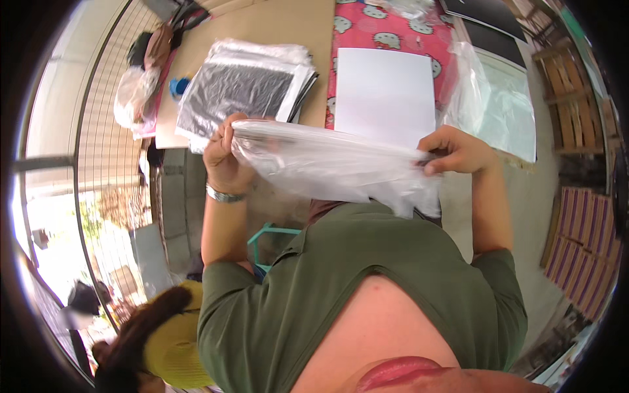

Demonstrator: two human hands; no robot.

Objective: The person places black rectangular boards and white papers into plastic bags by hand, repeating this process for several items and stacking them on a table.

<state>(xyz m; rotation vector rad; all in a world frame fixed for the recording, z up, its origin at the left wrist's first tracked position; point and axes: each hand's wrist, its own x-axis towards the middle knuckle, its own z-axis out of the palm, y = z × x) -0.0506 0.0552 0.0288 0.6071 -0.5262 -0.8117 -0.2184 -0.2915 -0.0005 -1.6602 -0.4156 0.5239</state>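
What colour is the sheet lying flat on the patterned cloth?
Plain white sheet, seen in the head view.

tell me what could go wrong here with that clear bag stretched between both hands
The thin clear plastic bag is pulled taut between the left hand and right hand; it might tear or slip from a pinch grip. Its loose lower edge hangs near the table edge and could brush the white sheet or the stack of bagged dark sheets.
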